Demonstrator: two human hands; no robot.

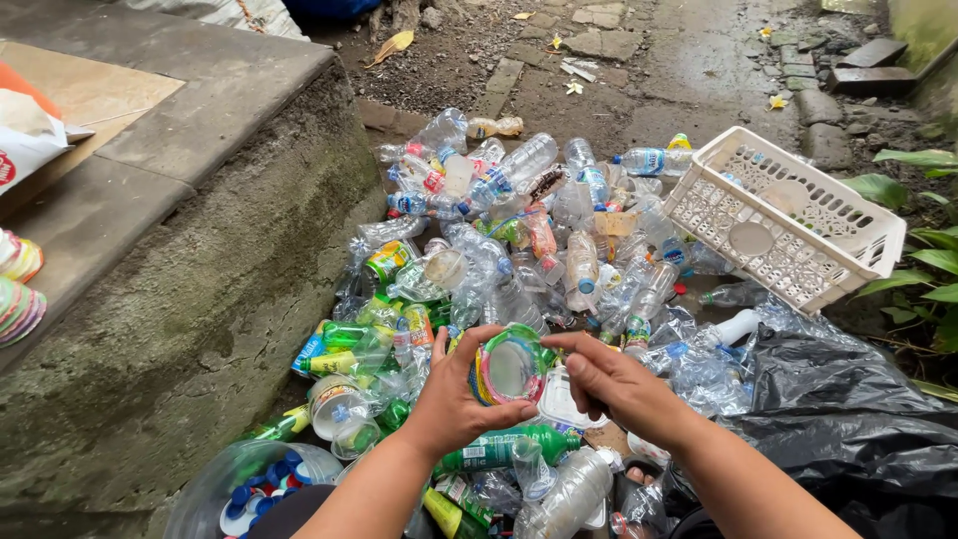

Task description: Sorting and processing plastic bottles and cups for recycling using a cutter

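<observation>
My left hand grips a stack of cups above the bottle pile. My right hand pinches the stack's top rim with its fingertips. A white basket lies tilted beyond, a black bag on the right.

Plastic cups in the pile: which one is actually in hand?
The clear cup with the colourful rim, gripped by the left hand while the right hand touches its rim. The other cups lie loose among the bottles.
</observation>
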